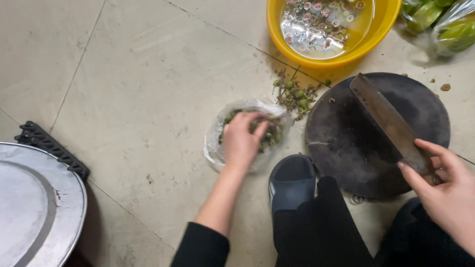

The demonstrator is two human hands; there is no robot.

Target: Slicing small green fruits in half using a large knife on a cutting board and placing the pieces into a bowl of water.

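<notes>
My left hand point(241, 141) reaches into a clear plastic bag point(216, 143) of small green fruits point(269, 138) on the tiled floor, fingers curled among them. My right hand point(443, 185) grips the handle of a broad cleaver point(388, 118), whose blade lies flat on a round dark chopping board point(356, 148). A small heap of green stems and trimmings point(296, 96) lies between the bag and the board.
A yellow basin point(383, 29) with water and cut fruit slices stands at the top. Bagged green vegetables point(443, 24) are top right. A round metal lid point(34, 207) and black rack point(52, 148) sit at left. My slipper point(292, 180) rests beside the board.
</notes>
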